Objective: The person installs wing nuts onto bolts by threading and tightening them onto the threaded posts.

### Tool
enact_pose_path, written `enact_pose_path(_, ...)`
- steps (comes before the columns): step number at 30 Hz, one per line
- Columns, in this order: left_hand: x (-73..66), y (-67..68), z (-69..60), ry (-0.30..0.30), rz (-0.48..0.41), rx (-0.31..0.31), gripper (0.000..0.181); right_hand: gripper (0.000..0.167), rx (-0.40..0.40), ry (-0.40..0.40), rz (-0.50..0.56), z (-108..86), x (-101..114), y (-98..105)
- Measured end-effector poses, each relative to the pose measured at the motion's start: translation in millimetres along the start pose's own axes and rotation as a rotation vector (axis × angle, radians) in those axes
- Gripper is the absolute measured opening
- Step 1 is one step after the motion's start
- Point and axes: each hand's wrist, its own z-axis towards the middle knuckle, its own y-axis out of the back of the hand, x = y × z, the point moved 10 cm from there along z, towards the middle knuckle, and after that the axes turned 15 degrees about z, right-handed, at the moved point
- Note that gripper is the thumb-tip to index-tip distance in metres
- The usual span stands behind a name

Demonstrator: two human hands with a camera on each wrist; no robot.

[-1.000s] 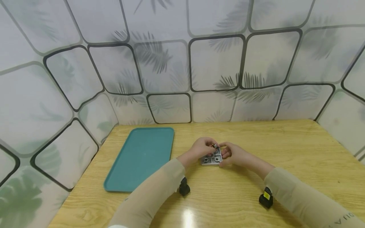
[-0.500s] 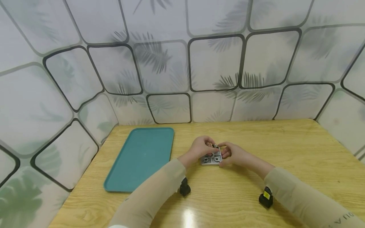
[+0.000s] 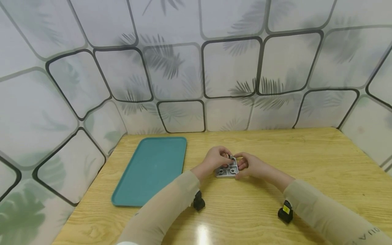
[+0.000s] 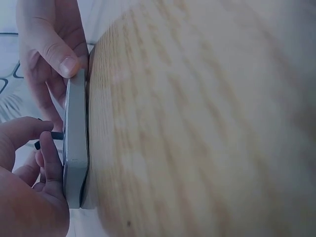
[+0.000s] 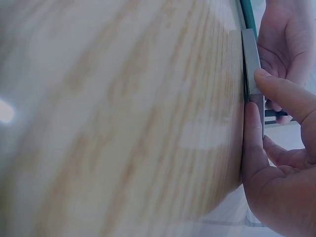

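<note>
A grey square plate (image 3: 227,176) with round raised holes lies flat on the table, in front of me. Over its far part, my left hand (image 3: 213,160) pinches a thin dark screw (image 4: 58,135) between thumb and finger; in the left wrist view the screw meets the plate's upper face. My right hand (image 3: 255,166) grips the plate by its right side, with thumb and fingers at the edge, as the right wrist view also shows. The left fingers cover part of the plate and most of the screw.
A teal tray (image 3: 153,170) lies on the wooden table (image 3: 245,217), left of the plate. A patterned curtain (image 3: 180,78) stands behind and along the sides of the table. Dark wrist cameras sit under both sleeves.
The left hand's fingers have shifted very slightly over the plate. The right hand and the plate stay in place.
</note>
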Motion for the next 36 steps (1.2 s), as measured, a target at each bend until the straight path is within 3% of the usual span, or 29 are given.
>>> enact_pose_path(14,-0.7,-1.7,-0.1,-0.003,0.052,0.022,0.021,0.085,0.002,0.005,-0.004,-1.4,2.1,-0.8)
enact_pose_path(21,-1.8,-3.0,-1.1,-0.001,0.083,0.032,0.032,0.088,0.013,-0.001,-0.011,-2.2,1.3,-0.5)
enact_pose_path(28,0.7,-0.4,-1.9,0.054,0.08,-0.017,0.028,0.086,0.007,-0.011,-0.016,-2.4,2.0,-0.2)
enact_pose_path(36,1.6,-0.4,-2.1,0.059,0.052,-0.03,0.021,0.086,0.002,-0.014,-0.02,-2.5,1.9,-0.1)
